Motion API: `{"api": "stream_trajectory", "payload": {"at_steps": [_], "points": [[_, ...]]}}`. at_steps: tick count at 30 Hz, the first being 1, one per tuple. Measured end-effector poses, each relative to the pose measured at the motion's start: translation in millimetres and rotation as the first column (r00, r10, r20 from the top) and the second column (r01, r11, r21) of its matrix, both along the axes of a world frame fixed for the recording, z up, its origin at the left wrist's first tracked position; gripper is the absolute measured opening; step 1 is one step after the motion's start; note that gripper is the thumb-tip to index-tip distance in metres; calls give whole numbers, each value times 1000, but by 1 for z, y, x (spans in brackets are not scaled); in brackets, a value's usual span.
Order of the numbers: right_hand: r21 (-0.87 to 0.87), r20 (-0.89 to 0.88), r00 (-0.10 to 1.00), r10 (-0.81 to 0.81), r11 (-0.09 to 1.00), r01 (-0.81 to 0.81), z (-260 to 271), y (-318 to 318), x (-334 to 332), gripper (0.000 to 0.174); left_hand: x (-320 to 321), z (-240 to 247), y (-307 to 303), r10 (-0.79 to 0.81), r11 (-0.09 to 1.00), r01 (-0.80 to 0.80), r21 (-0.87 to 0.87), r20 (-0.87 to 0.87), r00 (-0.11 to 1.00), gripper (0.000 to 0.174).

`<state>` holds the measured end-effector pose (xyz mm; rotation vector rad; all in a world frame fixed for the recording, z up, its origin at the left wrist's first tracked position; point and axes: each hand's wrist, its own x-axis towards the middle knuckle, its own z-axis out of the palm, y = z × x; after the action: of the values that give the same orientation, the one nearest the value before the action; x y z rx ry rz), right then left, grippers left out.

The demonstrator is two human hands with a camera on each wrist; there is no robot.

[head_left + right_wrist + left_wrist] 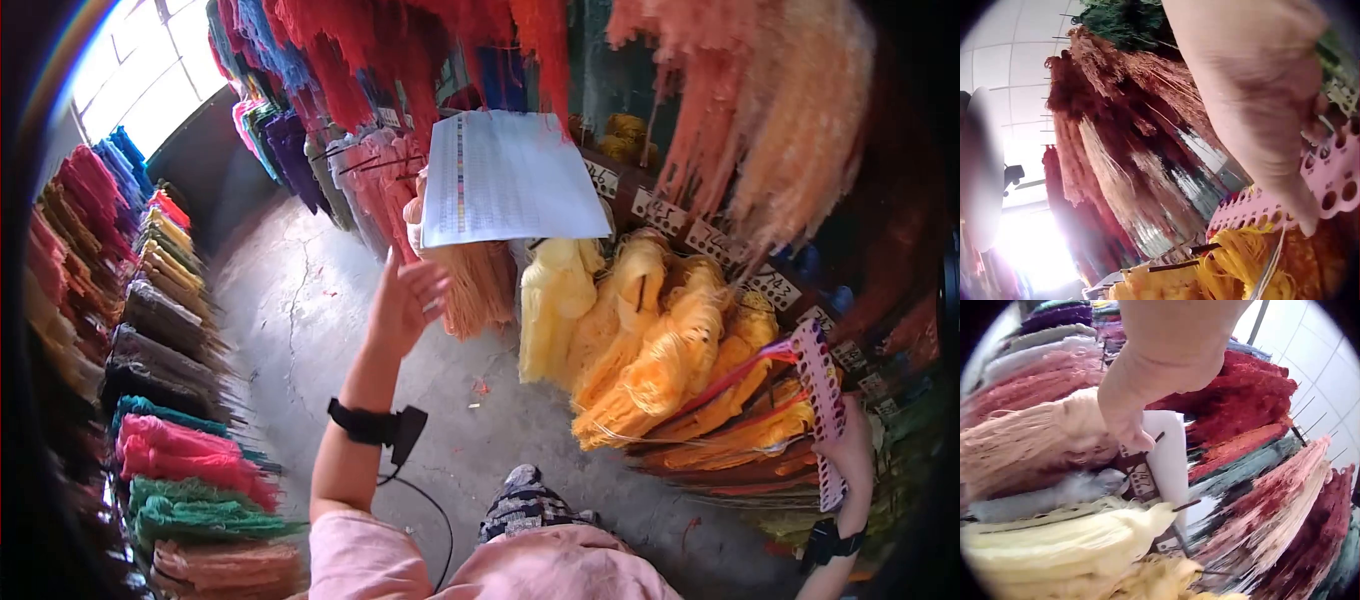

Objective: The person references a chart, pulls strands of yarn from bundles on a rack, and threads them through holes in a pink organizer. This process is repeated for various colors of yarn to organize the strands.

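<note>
A white printed sheet with a narrow column of coloured squares leans among the hanging yarn skeins. Just below its lower left corner is my left hand, fingers loosely bent and nothing held in them. In the left wrist view, the left thumb overlaps the edge of the sheet. My right hand grips a pink strip with rows of holes, the thumb over its face. Pink and reddish threads run from the strip across orange-yellow skeins.
Numbered labels line the rack beside the yellow skeins. Red skeins and peach skeins hang above. At left, another rack bears many-coloured skeins. Metal pegs stick out of the rack. Concrete floor lies between the racks.
</note>
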<state>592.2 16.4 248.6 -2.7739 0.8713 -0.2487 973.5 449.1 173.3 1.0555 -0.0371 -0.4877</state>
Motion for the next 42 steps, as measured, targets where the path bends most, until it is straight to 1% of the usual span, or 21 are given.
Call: {"api": "stream_trajectory", "payload": {"at_steps": [2, 3, 6, 7, 10, 11, 13, 14, 15, 19, 21, 23, 24, 26, 27, 29, 32, 33, 37, 40, 42], "points": [[121, 34, 997, -72, 990, 67, 0, 3, 0, 63, 31, 23, -5, -112, 993, 111, 50, 18, 994, 51], [129, 53, 984, -172, 978, 164, -1, 9, 0, 64, 43, 30, -6, -170, 983, 167, 77, 27, 985, 51], [258, 0, 981, -195, 948, 188, 10, 27, 7, 79, 67, 39, -14, -262, 957, 248, 151, 75, 962, 50], [50, -2, 966, -259, 965, 258, -14, 7, -18, 71, 70, 41, -19, -215, 964, 203, 170, 60, 975, 43], [22, 197, 936, -290, 956, 292, -29, 19, -29, 55, 78, 51, -21, -349, 918, 328, 222, 63, 935, 36], [237, 170, 935, -312, 934, 268, -16, 32, -25, 48, 81, 50, -22, -348, 918, 333, 214, 35, 937, 33], [-11, 209, 930, -301, 951, 310, -24, 42, -43, 46, 87, 42, -23, -378, 922, 356, 154, 159, 912, 32], [-136, 224, 930, -293, 935, 327, -30, 47, -54, 45, 90, 38, -24, -389, 921, 370, 124, 221, 894, 31], [-306, 276, 919, -280, 881, 360, -37, 54, -63, 43, 92, 35, -25, -398, 917, 378, 124, 252, 882, 31], [-88, 183, 889, -419, 894, 439, -12, 97, -78, 45, 91, 31, -15, -371, 928, 357, 108, 371, 851, 32], [0, 322, 855, -407, 903, 429, -13, 116, -88, 46, 86, 31, -10, -330, 943, 320, 95, 416, 848, 33], [97, 428, 811, -398, 913, 397, -12, 137, -92, 51, 85, 29, 0, -330, 944, 288, 161, 478, 814, 32], [181, 470, 802, -369, 930, 321, -11, 148, -92, 52, 82, 29, 6, -330, 944, 270, 191, 506, 797, 32], [328, 551, 773, -314, 933, 146, -8, 168, -92, 56, 67, 36, 18, -362, 931, 326, 163, 520, 774, 29], [374, 572, 759, -311, 923, 96, -6, 179, -91, 58, 59, 39, 26, -374, 925, 351, 148, 527, 763, 28], [454, 612, 728, -308, 891, -5, -5, 200, -87, 61, 40, 40, 39, -355, 932, 325, 162, 594, 722, 28], [501, 693, 638, -335, 860, -93, -3, 236, -88, 65, 6, 44, 59, -362, 928, 322, 190, 666, 652, 29], [518, 681, 648, -340, 850, -98, -9, 240, -107, 68, -6, 46, 65, -370, 924, 326, 200, 687, 626, 30], [526, 736, 578, -352, 835, -162, -30, 285, -162, 70, -60, 58, 76, -432, 887, 404, 223, 711, 555, 30], [612, 716, 459, -526, 790, -48, -47, 335, -215, 69, -108, 70, 72, -512, 833, 471, 291, 728, 456, 30], [633, 715, 385, -583, 774, -3, -52, 366, -253, 67, -141, 74, 66, -558, 786, 529, 319, 734, 387, 29]]}}
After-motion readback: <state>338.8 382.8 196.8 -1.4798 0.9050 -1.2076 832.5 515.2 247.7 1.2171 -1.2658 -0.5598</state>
